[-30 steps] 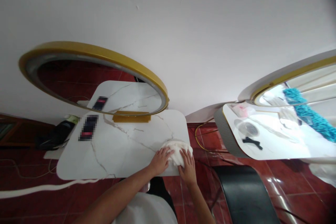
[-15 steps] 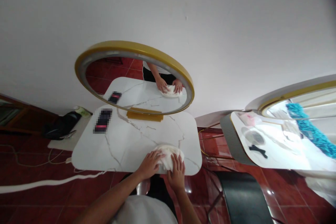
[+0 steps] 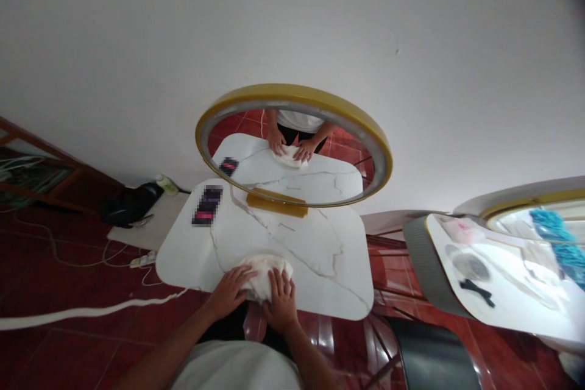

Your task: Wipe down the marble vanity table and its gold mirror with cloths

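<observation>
A bunched white cloth [image 3: 264, 274] lies at the front edge of a white marble-patterned table [image 3: 320, 292]. My left hand [image 3: 231, 289] grips its left side, fingers bent over the edge. On the right side, my right hand [image 3: 281, 298] holds it down with long fingers across the top; the thumbs are hard to make out. Behind them stands an oval mirror [image 3: 292, 92] in a gold frame on a gold base [image 3: 276, 202], reflecting both hands and the cloth. A pixelated dark phone-like object [image 3: 207, 206] rests at the table's back left.
To the right, a second white table [image 3: 507, 304] bears a black strap-like item [image 3: 478, 292] and a pink-white bag [image 3: 461, 230]. A black chair [image 3: 434, 353] stands between the tables. Cables and a power strip [image 3: 144, 259] lie at the left; a dark bag [image 3: 132, 204] sits behind.
Both hands have slid the white cloth leftward along the table's front edge, from its right part to near the middle. The camera view has turned left.
</observation>
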`<action>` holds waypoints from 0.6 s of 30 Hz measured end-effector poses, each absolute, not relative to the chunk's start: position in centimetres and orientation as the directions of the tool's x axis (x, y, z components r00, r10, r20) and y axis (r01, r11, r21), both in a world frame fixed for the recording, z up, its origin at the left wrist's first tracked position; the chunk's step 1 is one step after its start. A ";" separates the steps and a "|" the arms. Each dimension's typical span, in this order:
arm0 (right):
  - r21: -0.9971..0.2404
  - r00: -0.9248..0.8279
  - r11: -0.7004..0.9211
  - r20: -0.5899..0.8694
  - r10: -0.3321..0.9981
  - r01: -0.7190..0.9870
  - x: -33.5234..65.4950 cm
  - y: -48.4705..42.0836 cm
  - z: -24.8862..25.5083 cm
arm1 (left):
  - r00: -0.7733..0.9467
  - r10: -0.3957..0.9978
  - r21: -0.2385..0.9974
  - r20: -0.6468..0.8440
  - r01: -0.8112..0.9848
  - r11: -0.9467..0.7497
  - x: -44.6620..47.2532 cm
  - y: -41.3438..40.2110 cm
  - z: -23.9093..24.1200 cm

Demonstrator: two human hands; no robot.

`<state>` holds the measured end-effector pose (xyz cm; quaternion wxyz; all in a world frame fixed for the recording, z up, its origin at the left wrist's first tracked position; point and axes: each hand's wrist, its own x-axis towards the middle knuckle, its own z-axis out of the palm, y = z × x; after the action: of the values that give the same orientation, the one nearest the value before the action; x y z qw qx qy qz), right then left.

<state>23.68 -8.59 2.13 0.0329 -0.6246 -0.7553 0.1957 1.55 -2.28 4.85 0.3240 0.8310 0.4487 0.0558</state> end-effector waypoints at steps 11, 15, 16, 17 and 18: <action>-0.339 -0.185 0.112 -0.191 0.964 0.934 22.3 -4.9 2.4 | 0.570 0.808 0.535 -0.145 0.732 -0.420 1.0 1.5 3.8; -0.337 -0.132 0.075 -0.151 0.980 0.939 22.4 -1.9 2.5 | 0.546 0.827 0.501 -0.131 0.757 -0.420 1.9 4.1 3.3; -0.336 -0.119 0.065 -0.144 0.982 0.940 22.4 -1.1 2.4 | 0.541 0.831 0.494 -0.129 0.762 -0.419 2.1 4.8 3.2; -0.334 -0.108 0.056 -0.139 0.984 0.941 22.5 -0.3 2.4 | 0.535 0.835 0.490 -0.126 0.766 -0.417 2.4 5.5 3.1; -0.331 -0.098 0.048 -0.135 0.986 0.943 22.5 0.5 2.4 | 0.530 0.840 0.487 -0.121 0.769 -0.415 2.6 6.3 3.0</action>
<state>22.52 0.46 2.40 0.0638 -0.6686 -0.7211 0.1700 2.64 6.25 3.01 0.2499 0.8380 0.4798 0.0707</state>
